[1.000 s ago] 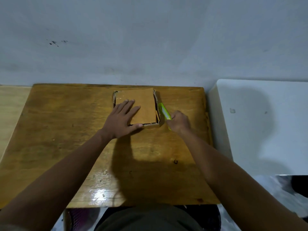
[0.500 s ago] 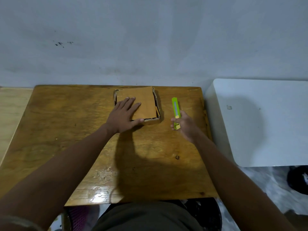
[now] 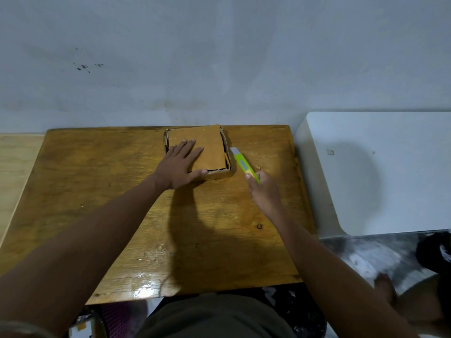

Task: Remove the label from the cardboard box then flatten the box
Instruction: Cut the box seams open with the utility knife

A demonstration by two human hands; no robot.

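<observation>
From my head camera, the only view I have, I see the cardboard box (image 3: 197, 152) lying at the far edge of the wooden worktop (image 3: 97, 191), close to the grey wall (image 3: 219, 57). It is low and shallow, with a loose brown flap lying over its top and thin side walls showing on the left, right and near edges. I can see no label on the faces that show.

My left hand (image 3: 180, 165) lies flat on the near left part of the box, fingers spread and pressed on the flap, thumb along the near edge. It pins the box; it is not closed around anything.

My right hand (image 3: 262, 190) is clamped around the back end of a green utility knife (image 3: 245, 165). The blade points far and left, its tip just beside the box's right wall; I cannot tell whether it touches the cardboard.

I judge that I am about to cut along the right side so the box can be laid flat. The danger is the blade slipping. If I push too hard or the box slides under my palm, the knife could skid across the flap towards my left fingers, which lie near the cutting line. It could also score the worktop. To the right stands a white surface (image 3: 378, 167), well apart.
</observation>
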